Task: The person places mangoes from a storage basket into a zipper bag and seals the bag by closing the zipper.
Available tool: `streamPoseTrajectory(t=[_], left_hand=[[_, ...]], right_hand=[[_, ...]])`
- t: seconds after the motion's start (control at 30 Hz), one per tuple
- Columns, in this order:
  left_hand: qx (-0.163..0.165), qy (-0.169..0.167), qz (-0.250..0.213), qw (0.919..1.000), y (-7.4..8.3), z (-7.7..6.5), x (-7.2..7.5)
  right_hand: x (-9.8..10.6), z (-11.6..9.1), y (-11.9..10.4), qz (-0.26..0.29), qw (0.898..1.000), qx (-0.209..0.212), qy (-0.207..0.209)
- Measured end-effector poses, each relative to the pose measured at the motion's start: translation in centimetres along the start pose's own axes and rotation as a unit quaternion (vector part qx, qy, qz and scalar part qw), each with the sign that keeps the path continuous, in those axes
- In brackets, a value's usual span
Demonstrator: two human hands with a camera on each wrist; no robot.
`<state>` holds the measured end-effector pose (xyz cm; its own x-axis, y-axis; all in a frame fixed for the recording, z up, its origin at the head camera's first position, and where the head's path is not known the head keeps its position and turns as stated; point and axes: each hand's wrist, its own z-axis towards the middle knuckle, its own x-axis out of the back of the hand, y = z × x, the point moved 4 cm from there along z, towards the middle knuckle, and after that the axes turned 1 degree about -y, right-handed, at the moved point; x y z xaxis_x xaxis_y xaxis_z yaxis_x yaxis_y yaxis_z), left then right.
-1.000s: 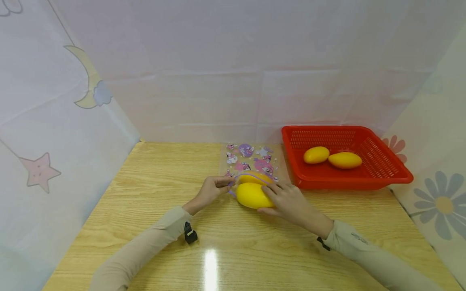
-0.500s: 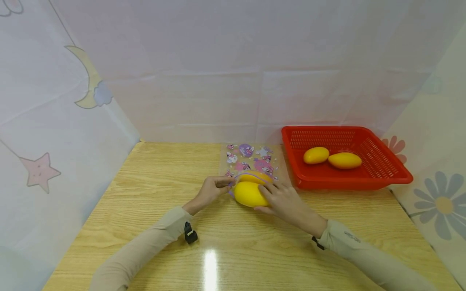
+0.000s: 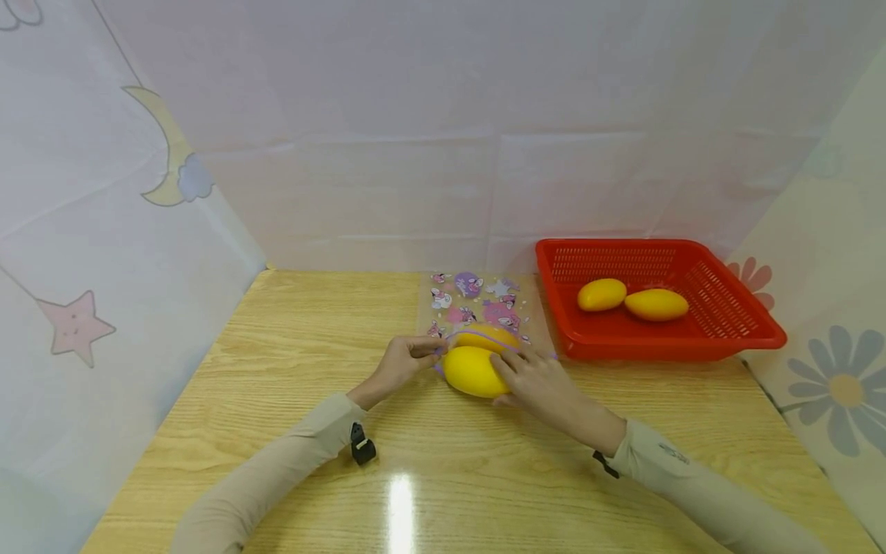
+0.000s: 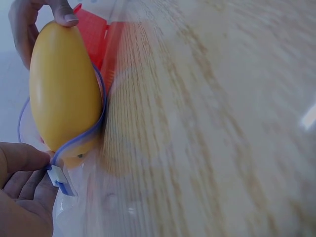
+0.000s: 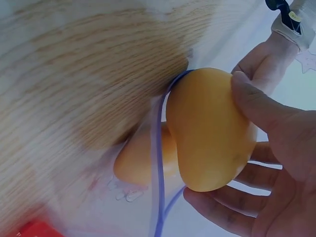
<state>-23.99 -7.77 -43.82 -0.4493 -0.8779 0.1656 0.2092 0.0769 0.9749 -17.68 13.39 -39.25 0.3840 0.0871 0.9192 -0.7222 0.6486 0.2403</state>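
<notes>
At a pale wood-grain table (image 3: 484, 477), a person's right hand (image 3: 550, 388), thumb and fingers clamped on opposite sides of a smooth, yellow, mango-shaped fruit (image 3: 472, 372), holds it at the mouth of a clear plastic bag (image 3: 477, 304) printed with pink and purple cartoons. At the fruit's 9 o'clock, the left hand (image 3: 398, 365) pinches the bag's purple-edged rim beside a small white slider (image 4: 60, 180). The fruit could snag if the rim sags or the pinch slips, and its smooth skin could slide from the right fingers; a hard push might strain the thin plastic. Inside the bag, at the held fruit's 12 o'clock, lies a matching yellow fruit (image 3: 490, 335). A red, slotted plastic basket (image 3: 661, 344) at 2 o'clock holds two more yellow fruits (image 3: 657, 305), end to end.
</notes>
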Motion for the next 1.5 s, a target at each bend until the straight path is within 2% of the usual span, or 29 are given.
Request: streamPoseTrajectory(t=[0.1,0.2,0.47,0.57,0.73,0.97,1.23,1.37,1.5], left_hand=[[-0.004,-0.009,-0.002,0.9999,0.9,-0.3,-0.1],[-0.008,-0.012,-0.007,0.9999,1.0,-0.3,-0.2],[-0.006,0.013,0.005,0.9999,-0.9,0.3,0.1],[-0.007,0.016,0.007,0.9998,-0.9,0.4,0.1],[0.005,0.015,0.007,0.9998,-0.3,0.3,0.1],[0.006,-0.008,0.003,1.0000,2.0,-0.2,-0.1],[0.008,0.016,0.003,0.9998,-0.6,0.3,0.1],[0.007,0.017,0.005,0.9998,-0.4,0.3,0.1],[0.001,0.006,-0.008,0.9999,0.6,0.0,0.0]], right_hand=[[0.3,-0.2,0.0,0.008,1.000,-0.002,-0.008],[0.7,-0.3,-0.1,0.016,1.000,-0.004,0.002],[1.0,-0.1,-0.2,0.003,1.000,-0.003,0.023],[0.9,0.1,-0.2,-0.009,1.000,-0.007,0.026],[0.5,0.3,-0.2,-0.028,0.999,-0.008,0.032],[0.3,0.3,-0.5,-0.053,0.998,0.012,0.017],[0.8,-0.1,-0.5,-0.041,0.998,0.039,0.023],[0.8,-0.1,-0.4,-0.045,0.998,0.040,0.033],[0.7,0.1,-0.3,-0.047,0.998,0.036,0.036]])
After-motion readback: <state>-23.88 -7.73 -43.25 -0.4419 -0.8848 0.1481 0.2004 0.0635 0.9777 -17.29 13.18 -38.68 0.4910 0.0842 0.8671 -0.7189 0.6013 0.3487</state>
